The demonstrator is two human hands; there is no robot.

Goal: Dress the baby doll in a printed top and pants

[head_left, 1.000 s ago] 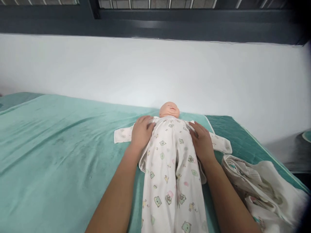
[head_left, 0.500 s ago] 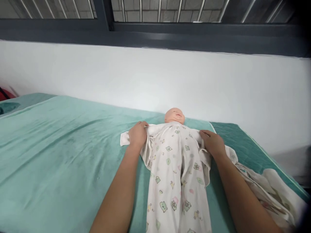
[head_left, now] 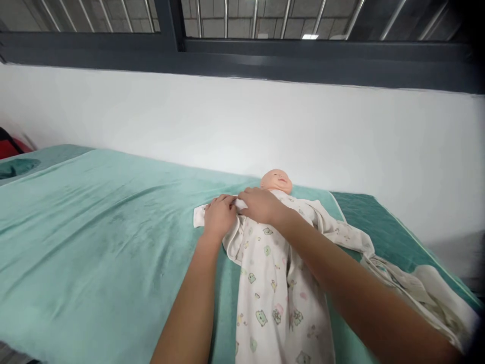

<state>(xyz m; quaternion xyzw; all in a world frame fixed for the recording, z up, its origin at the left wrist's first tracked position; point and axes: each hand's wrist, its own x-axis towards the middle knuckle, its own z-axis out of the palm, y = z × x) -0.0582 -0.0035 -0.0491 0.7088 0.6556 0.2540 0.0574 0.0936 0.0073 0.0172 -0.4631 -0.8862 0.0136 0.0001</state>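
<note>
A baby doll with a bare head lies on its back, and a white printed baby romper lies over its body. My left hand is closed on the sleeve at the left, whose cuff sticks out beyond my fingers. Beside it, my right hand has its fingers closed on white cloth at the same shoulder, just below the doll's head. The other sleeve stretches out to the right with no hand on it. My right forearm crosses over the romper's chest and hides part of it.
Under the doll is a light green sheet, with a darker green cover at the right. Crumpled white cloth lies at the right edge. A white wall and a dark window frame stand behind. Something red is at far left.
My right hand has let go of the right shoulder and moved left across the doll to the left shoulder. The right sleeve now shows stretched out. My left hand stays on the left sleeve.
</note>
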